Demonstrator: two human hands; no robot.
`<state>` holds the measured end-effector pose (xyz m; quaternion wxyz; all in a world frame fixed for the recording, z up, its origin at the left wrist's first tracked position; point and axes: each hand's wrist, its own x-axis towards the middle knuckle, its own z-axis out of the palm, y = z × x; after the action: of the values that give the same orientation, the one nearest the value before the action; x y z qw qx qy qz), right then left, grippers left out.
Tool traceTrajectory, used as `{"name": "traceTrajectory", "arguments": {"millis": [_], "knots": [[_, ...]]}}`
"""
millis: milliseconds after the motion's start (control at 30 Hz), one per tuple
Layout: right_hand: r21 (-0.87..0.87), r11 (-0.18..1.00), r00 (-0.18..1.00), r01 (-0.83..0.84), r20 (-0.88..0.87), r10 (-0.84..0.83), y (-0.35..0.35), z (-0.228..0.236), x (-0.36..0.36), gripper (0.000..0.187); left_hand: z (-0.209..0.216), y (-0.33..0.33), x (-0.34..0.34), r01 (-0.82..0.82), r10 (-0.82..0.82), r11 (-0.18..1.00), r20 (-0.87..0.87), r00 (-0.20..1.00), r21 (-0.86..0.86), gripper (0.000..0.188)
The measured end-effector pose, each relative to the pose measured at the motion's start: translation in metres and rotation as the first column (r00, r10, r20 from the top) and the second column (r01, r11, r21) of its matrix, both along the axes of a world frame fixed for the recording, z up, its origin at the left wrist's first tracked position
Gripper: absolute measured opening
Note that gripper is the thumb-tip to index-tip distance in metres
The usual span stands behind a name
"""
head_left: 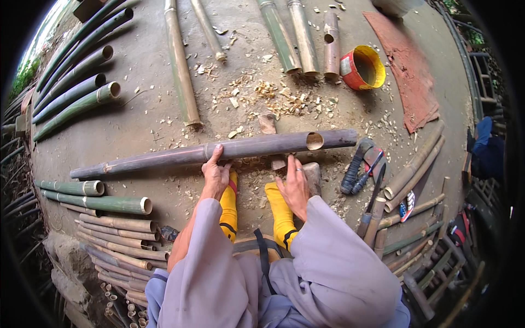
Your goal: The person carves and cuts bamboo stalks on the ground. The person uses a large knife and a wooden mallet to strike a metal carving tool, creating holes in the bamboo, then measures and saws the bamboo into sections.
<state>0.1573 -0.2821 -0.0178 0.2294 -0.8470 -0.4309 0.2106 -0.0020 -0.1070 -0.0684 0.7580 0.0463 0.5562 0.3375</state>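
A long dark-brown bamboo pole (257, 146) lies crosswise in front of me, with a round hole cut near its right end. My left hand (215, 174) is closed around the pole near its middle, thumb on top and fingers underneath. Just below the holed part is my right hand (296, 189), its fingers stretched out and apart. One fingertip reaches the pole's near edge; whether it touches is hard to tell. A small block (267, 124) shows under the pole, between my hands. My feet in yellow footwear (280, 210) stand behind the pole.
Pale wood chips (281, 98) litter the ground. Beyond them stand a red-and-yellow bucket (362, 68) and several bamboo lengths (180, 65). To the right lie black-handled tools (361, 167) and a reddish sheet (402, 68). Bamboo stacks (117, 235) line the left; a stone (312, 178) sits by my right hand.
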Motion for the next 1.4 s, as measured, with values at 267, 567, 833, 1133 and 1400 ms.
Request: {"name": "traceTrajectory", "arguments": {"millis": [267,567,833,1133,1400], "knots": [[0.066,0.979,0.952,0.195,-0.252,-0.173,0.063,-0.053,0.0,0.056,-0.013,0.028,0.011,-0.061,0.057,0.994,0.044,0.997,0.091,0.048],[0.044,0.982,0.928,0.185,-0.336,-0.16,0.022,-0.012,0.028,0.046,0.037,-0.037,-0.142,0.989,-0.059,0.145,-0.998,0.028,0.019,0.055],[0.053,0.99,0.952,0.134,-0.284,-0.114,0.001,-0.006,0.021,0.035,0.059,-0.068,-0.28,0.556,-0.572,0.197,-0.555,-0.604,-0.808,0.075],[0.034,0.99,0.909,0.139,-0.402,-0.114,0.0,-0.003,0.017,0.032,0.056,-0.036,-0.256,0.846,-0.311,0.529,-0.942,0.128,-0.06,0.061],[0.216,0.966,0.498,0.141,-0.859,0.119,0.055,0.05,-0.002,0.036,0.105,0.008,-0.01,0.896,-0.733,0.102,-0.576,0.361,0.433,0.051]]}}
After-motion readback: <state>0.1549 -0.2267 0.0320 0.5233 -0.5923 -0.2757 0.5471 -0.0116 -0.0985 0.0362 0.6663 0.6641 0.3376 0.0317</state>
